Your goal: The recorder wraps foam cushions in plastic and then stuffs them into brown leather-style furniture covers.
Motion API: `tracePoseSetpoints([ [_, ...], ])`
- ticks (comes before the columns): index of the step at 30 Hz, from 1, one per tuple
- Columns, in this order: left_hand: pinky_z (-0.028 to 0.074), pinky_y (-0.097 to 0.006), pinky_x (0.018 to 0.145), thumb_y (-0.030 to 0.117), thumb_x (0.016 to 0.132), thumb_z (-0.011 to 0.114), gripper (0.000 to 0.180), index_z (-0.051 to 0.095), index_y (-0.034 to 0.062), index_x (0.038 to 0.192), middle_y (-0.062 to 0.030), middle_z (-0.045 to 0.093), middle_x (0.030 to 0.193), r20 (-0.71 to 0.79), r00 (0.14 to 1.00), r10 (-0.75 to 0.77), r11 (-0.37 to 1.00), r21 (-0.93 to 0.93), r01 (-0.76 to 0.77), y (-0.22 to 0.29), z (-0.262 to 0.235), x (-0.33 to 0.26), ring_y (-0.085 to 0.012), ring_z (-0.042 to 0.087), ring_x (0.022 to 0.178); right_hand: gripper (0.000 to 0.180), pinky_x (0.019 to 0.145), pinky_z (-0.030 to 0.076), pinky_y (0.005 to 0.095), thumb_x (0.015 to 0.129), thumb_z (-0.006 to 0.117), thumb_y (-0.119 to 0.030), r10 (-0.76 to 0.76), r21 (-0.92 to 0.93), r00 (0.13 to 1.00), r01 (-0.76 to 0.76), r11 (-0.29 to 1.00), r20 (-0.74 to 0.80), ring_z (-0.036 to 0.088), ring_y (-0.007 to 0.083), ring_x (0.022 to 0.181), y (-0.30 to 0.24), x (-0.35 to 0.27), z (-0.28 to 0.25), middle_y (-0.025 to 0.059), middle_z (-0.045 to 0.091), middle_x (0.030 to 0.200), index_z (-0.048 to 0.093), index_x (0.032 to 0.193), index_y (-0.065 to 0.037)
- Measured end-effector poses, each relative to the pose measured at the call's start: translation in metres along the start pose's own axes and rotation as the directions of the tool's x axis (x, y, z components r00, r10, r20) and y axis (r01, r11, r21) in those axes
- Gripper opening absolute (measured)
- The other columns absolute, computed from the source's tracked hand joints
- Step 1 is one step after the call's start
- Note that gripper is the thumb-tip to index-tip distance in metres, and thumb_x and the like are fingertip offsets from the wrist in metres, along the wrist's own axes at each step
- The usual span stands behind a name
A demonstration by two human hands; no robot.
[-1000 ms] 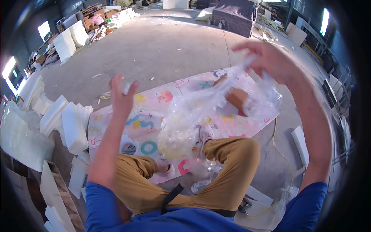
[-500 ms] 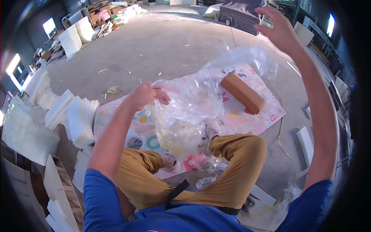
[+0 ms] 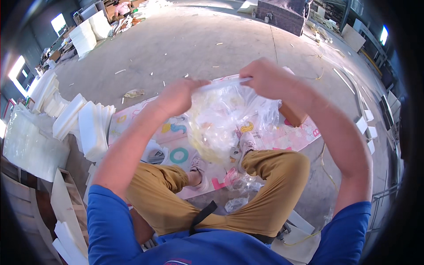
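A clear plastic bag (image 3: 221, 115) hangs between my two hands, its top edge stretched into a band. My left hand (image 3: 179, 95) is closed on the left end of that edge. At the other end my right hand (image 3: 267, 78) grips the edge, fingers pinched together. The bag's lower part hangs crumpled above the mat, near my shoes, with something yellowish showing at its left side. A brown block-shaped piece (image 3: 292, 115) lies on the pink printed mat (image 3: 304, 138), partly hidden behind the bag and my right forearm.
White foam slabs (image 3: 93, 128) stand in a row at the left. A wooden frame (image 3: 73, 207) lies lower left. Crumpled clear plastic (image 3: 243, 183) is between my feet. A yellow cord (image 3: 327, 170) runs along the right. Far off are a dark block (image 3: 282, 17) and a person (image 3: 122, 9).
My right hand has come down and inward from the upper right, bringing its side of the bag with it. My left hand has risen slightly, and the bag's edge is now stretched between both.
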State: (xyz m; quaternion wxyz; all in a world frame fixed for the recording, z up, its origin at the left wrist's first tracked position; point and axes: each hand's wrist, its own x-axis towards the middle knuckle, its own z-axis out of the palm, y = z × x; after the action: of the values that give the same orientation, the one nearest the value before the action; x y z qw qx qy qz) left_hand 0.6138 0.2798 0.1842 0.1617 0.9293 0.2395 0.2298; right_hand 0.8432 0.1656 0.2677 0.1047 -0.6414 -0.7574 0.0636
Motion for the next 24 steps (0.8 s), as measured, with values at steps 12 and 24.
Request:
tracePoseSetpoints([
  [12, 0.047, -0.033, 0.074, 0.019, 0.078, 0.066, 0.041, 0.060, 0.0013, 0.115, -0.0126, 0.067, 0.088, 0.312, 0.946, -0.089, 0.819, -0.518, 0.248, 0.056, -0.034, 0.006, -0.0181, 0.063, 0.082, 0.029, 0.071, 0.049, 0.0408, 0.081, 0.062, -0.013, 0.029, 0.299, 0.998, -0.013, 0.954, -0.049, 0.063, 0.0340, 0.077, -0.025, -0.011, 0.005, 0.0168, 0.065, 0.083, 0.059, 0.107, -0.001],
  [24, 0.044, -0.029, 0.060, 0.009, 0.083, 0.062, 0.013, 0.065, 0.0017, 0.093, -0.0045, 0.060, 0.072, 0.092, 0.995, -0.026, 0.859, -0.508, 0.070, 0.064, -0.039, 0.001, -0.0108, 0.054, 0.066, 0.020, 0.060, 0.045, 0.0324, 0.080, 0.066, -0.011, 0.047, 0.500, 0.997, -0.009, 0.866, -0.064, 0.057, 0.0182, 0.062, 0.011, -0.030, -0.010, 0.0074, 0.063, 0.074, 0.061, 0.095, 0.001],
])
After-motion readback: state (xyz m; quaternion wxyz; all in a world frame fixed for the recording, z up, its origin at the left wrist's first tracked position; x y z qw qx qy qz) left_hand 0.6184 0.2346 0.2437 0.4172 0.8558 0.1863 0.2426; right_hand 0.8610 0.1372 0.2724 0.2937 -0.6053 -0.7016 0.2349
